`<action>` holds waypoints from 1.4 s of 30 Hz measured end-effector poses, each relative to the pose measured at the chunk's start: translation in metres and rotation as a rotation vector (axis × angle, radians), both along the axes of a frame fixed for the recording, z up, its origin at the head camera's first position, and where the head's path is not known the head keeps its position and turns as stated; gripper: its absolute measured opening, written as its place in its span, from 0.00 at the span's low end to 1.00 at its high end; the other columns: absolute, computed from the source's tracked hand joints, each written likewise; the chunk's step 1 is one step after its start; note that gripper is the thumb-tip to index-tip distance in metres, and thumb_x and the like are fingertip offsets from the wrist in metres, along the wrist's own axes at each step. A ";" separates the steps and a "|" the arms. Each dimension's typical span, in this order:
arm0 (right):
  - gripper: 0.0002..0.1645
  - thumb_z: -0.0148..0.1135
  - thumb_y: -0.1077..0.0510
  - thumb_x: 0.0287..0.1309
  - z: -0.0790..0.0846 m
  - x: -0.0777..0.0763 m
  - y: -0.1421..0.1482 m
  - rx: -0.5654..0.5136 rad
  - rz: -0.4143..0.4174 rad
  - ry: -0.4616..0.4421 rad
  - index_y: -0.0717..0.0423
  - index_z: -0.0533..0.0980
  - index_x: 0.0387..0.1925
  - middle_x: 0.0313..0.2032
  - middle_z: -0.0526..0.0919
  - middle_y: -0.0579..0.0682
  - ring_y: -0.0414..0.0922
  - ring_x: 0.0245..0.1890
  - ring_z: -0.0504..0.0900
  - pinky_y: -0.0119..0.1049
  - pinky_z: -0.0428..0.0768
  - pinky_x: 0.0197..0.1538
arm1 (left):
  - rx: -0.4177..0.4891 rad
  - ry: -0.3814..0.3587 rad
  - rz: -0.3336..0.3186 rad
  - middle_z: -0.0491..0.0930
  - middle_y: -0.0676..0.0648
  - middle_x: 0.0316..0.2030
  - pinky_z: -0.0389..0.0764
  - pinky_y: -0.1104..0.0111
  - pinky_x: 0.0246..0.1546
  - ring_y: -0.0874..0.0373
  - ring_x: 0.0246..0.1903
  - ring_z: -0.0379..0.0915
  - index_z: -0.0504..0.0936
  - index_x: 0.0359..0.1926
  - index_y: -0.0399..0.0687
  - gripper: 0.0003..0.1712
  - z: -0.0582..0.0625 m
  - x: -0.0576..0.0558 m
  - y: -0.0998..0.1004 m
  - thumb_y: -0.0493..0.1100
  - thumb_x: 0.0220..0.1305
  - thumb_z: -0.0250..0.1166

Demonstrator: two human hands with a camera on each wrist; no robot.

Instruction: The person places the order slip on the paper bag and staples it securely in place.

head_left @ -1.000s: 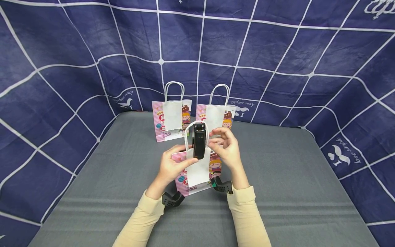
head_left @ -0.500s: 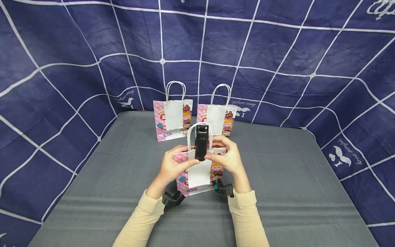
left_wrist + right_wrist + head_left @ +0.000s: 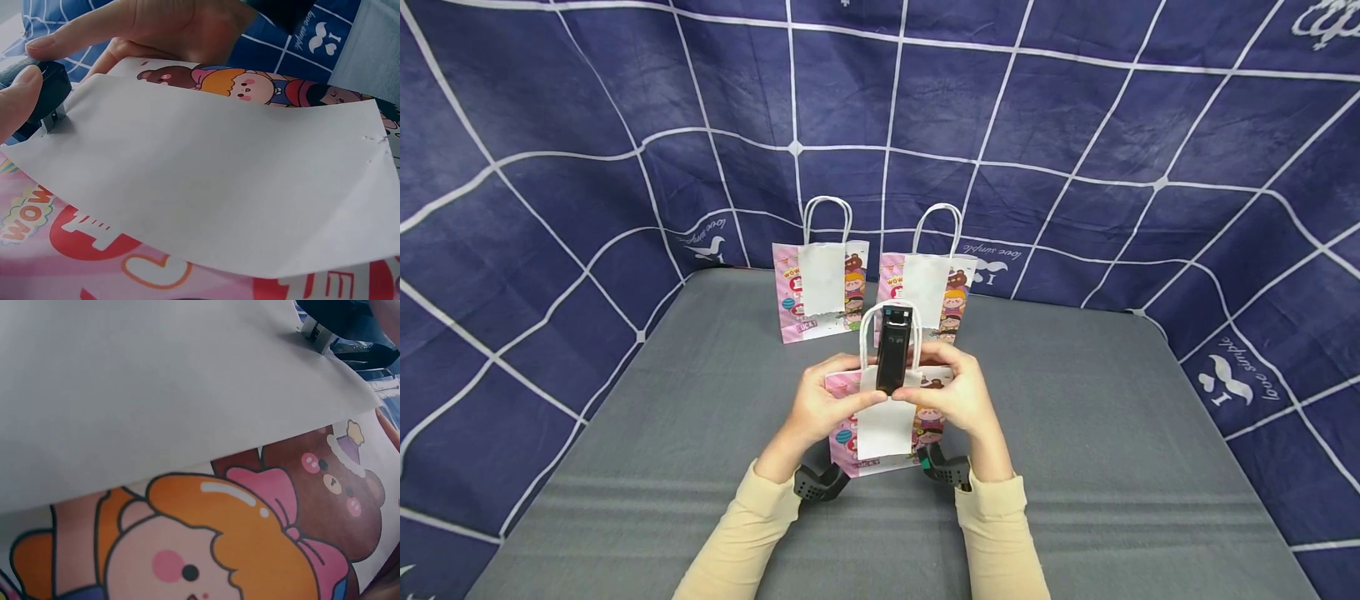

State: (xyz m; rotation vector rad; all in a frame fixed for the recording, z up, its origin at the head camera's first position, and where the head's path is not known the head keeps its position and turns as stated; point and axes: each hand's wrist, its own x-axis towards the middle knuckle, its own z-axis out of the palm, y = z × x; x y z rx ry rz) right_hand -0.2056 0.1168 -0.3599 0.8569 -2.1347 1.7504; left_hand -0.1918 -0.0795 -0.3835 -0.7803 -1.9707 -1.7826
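A black stapler [image 3: 893, 354] stands over the top edge of a pink cartoon paper bag [image 3: 844, 440], with a blank white sheet [image 3: 883, 429] on the bag's front. My left hand [image 3: 823, 400] and right hand [image 3: 961, 392] both grip the stapler, thumbs meeting at its near end and the other fingers curled behind the bag's top. In the left wrist view the nose of the stapler [image 3: 55, 90] sits at the sheet's upper edge. The right wrist view shows its metal tip right against the sheet [image 3: 156, 394]. White rope handles [image 3: 867, 337] rise on either side of it.
Two matching bags stand at the back of the grey table [image 3: 1075, 433]: a left one [image 3: 786, 292] and a right one [image 3: 891, 275], each with a white sheet on its front. A blue cloth with white grid lines [image 3: 1075, 117] hangs behind and at both sides.
My right hand has come in from beside the handle onto the stapler, its thumb now next to the left thumb. Stapler and front bag have shifted slightly right and toward me.
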 end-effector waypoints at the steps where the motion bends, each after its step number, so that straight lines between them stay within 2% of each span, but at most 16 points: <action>1: 0.27 0.76 0.76 0.27 0.000 0.001 0.000 0.000 -0.003 -0.001 0.72 0.77 0.37 0.33 0.84 0.46 0.35 0.36 0.79 0.31 0.77 0.40 | 0.002 0.003 -0.006 0.81 0.34 0.36 0.77 0.72 0.38 0.61 0.39 0.77 0.81 0.40 0.25 0.21 0.000 0.000 0.000 0.21 0.38 0.73; 10: 0.26 0.74 0.77 0.27 0.002 0.009 0.001 0.025 -0.019 -0.014 0.71 0.78 0.38 0.33 0.84 0.55 0.39 0.30 0.79 0.33 0.79 0.33 | -0.012 0.024 -0.022 0.82 0.35 0.36 0.77 0.72 0.38 0.61 0.39 0.77 0.81 0.39 0.26 0.21 0.001 0.000 0.000 0.21 0.38 0.73; 14: 0.24 0.73 0.78 0.31 0.001 0.010 0.000 0.014 -0.013 -0.030 0.71 0.78 0.38 0.32 0.83 0.59 0.39 0.29 0.80 0.36 0.81 0.31 | -0.020 0.013 -0.013 0.82 0.35 0.37 0.77 0.71 0.40 0.60 0.39 0.77 0.81 0.40 0.27 0.21 0.002 0.000 0.000 0.22 0.39 0.73; 19: 0.23 0.71 0.79 0.32 -0.001 0.009 -0.001 -0.005 -0.021 -0.028 0.73 0.78 0.38 0.32 0.82 0.64 0.39 0.28 0.81 0.35 0.81 0.29 | -0.049 -0.005 0.019 0.82 0.36 0.38 0.76 0.69 0.45 0.58 0.42 0.77 0.81 0.42 0.27 0.22 0.004 0.002 0.001 0.24 0.40 0.73; 30: 0.23 0.72 0.78 0.32 -0.002 0.009 -0.006 0.016 -0.062 0.059 0.72 0.78 0.38 0.33 0.82 0.63 0.38 0.34 0.78 0.32 0.79 0.33 | -0.106 0.061 0.089 0.82 0.38 0.36 0.75 0.68 0.46 0.53 0.41 0.77 0.82 0.41 0.29 0.22 0.008 0.003 0.002 0.26 0.40 0.74; 34: 0.23 0.73 0.78 0.31 -0.004 0.007 -0.007 0.009 -0.061 0.088 0.73 0.77 0.38 0.33 0.82 0.63 0.38 0.33 0.78 0.30 0.78 0.32 | -0.110 0.088 0.114 0.82 0.37 0.35 0.75 0.68 0.46 0.52 0.40 0.78 0.81 0.40 0.28 0.22 0.008 0.004 0.002 0.26 0.39 0.74; 42: 0.24 0.74 0.76 0.31 -0.028 -0.006 -0.006 -0.052 -0.051 0.081 0.69 0.79 0.38 0.34 0.84 0.56 0.37 0.34 0.79 0.30 0.79 0.32 | -0.074 0.145 0.118 0.81 0.36 0.33 0.74 0.71 0.45 0.53 0.38 0.77 0.81 0.37 0.27 0.21 0.007 0.004 0.002 0.22 0.36 0.73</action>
